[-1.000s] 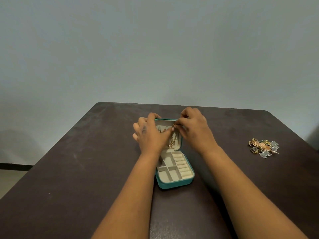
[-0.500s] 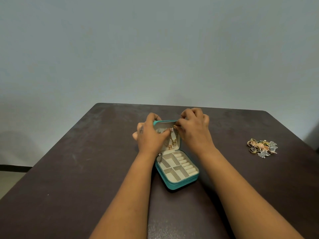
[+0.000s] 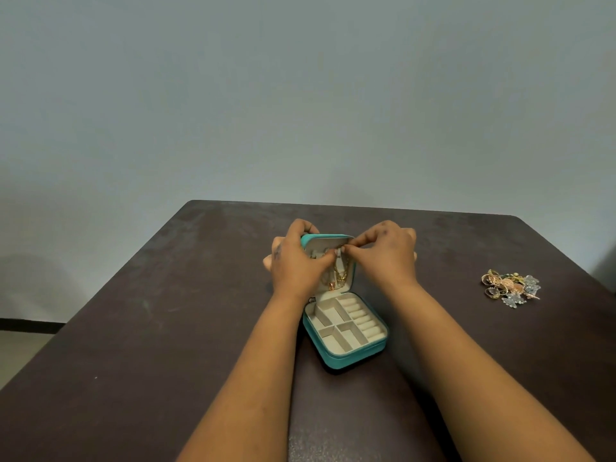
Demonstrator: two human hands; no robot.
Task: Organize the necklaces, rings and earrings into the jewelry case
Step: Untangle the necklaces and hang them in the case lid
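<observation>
Necklace [image 3: 340,273] hangs toward 6 o'clock from your right hand [image 3: 386,258], pinching its chain; left hand [image 3: 296,266] grips the lid [image 3: 328,240].

One head-worn wide-angle view — looking forward and down, close over the table [image 3: 166,328].

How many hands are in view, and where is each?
2. The left hand grips the upright lid of the jewelry case. The right hand pinches a gold necklace at the lid's top edge. Fingertips partly hidden.
</observation>
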